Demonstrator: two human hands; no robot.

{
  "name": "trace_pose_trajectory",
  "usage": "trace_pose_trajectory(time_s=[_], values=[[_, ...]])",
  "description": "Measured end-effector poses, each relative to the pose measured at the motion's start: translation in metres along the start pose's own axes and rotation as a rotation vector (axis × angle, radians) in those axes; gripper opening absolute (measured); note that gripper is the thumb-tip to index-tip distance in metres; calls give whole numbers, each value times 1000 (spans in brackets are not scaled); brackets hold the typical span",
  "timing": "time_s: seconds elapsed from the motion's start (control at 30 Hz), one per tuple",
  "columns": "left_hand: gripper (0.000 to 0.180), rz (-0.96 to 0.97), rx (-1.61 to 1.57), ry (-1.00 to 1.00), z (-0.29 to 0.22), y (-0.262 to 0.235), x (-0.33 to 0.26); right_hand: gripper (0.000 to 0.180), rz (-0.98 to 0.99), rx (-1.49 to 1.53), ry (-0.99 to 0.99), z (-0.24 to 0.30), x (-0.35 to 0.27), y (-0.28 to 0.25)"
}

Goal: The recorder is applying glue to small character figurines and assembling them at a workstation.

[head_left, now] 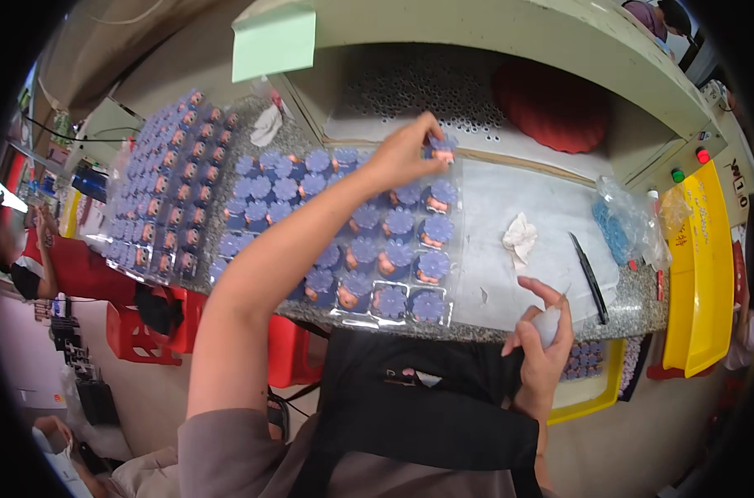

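Observation:
My left hand [402, 153] stretches over a clear plastic tray [456, 286] filled with rows of small purple-topped figurines [395, 222]. Its thumb and fingers close on one figurine [443, 152] at the tray's far right corner; whether it is lifted off its slot, I cannot tell. Close to the bench's front edge, my right hand [547, 344] is wrapped round a small whitish bottle [548, 325] with a thin needle-like tip pointing up. A crumpled white tissue [520, 238] and a black craft knife [590, 278] lie on white paper near that hand.
More filled trays [165, 183] stand at the left. A pale booth [476, 33] with a perforated back and a red round pad [551, 104] rises behind. Yellow trays [699, 274], plastic bags [630, 220] and a red stool [290, 353] surround the bench. Another person [70, 266] sits far left.

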State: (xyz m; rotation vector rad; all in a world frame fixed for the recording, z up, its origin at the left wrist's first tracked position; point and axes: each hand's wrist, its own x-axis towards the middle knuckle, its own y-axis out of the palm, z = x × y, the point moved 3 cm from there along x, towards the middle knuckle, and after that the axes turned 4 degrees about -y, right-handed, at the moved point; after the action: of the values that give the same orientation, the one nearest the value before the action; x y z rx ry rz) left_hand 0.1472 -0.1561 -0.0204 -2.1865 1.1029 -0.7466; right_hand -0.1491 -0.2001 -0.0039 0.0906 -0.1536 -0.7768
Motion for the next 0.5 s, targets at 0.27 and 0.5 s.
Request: trace_pose_trajectory(time_s=[0.27,0.5], values=[[24,74,172,200,-3,14,-6,35,24,18,109,-6,1,-19],[32,198,227,207,2,-13,1,32,61,79,144,-7,4,-17]])
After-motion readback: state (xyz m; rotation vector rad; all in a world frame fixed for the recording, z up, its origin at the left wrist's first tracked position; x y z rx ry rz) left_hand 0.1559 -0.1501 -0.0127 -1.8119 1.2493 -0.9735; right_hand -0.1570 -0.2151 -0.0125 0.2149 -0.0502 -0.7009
